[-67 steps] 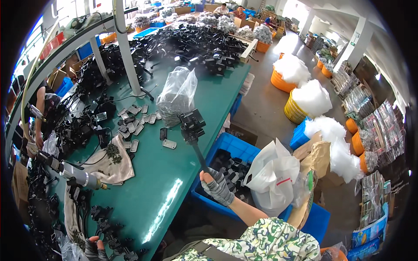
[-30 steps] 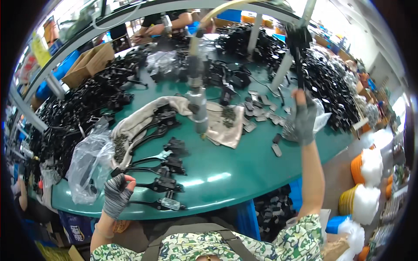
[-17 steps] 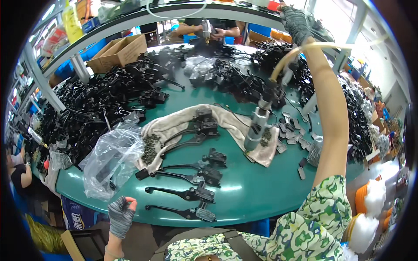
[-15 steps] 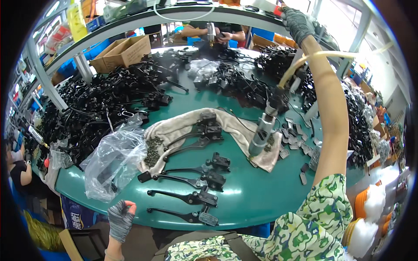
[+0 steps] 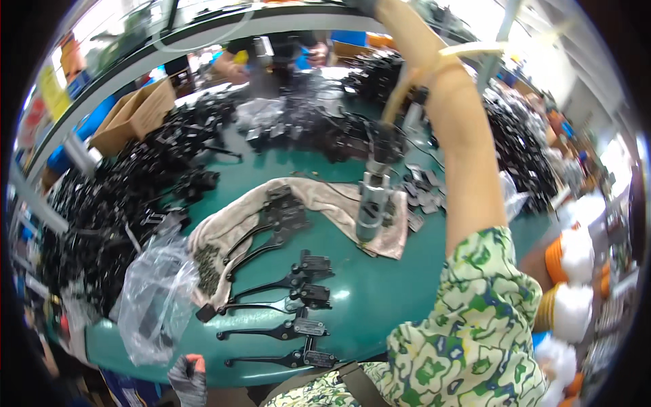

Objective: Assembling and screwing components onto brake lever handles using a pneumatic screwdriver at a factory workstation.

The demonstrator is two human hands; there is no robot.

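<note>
My right arm stretches up past the shelf bar, and only a dark gloved sliver of my right hand [image 5: 364, 6] shows at the top edge; its fingers are out of sight. Low at the left, by the table's near edge, my left hand [image 5: 188, 381] wears a grey glove with bare fingertips. Its fingers are curled in, with nothing visible in them. Several black brake lever assemblies [image 5: 298, 330] lie in a column on the green table, the upper ones on a beige cloth [image 5: 319, 197]. A silver air screwdriver [image 5: 371, 210] points down over the cloth's right end.
Small screws [image 5: 207, 268] are heaped on the cloth beside a clear plastic bag [image 5: 159, 298]. Black parts [image 5: 102, 203] pile up at the left and back. Small grey plates [image 5: 424, 186] lie right of the screwdriver. A cardboard box [image 5: 135, 115] and another person's hands [image 5: 234, 70] are beyond.
The view has swung, shifting most of the table leftward in the picture. My right hand has gone from plain sight near the shelf to the top edge. My left hand sits lower.
</note>
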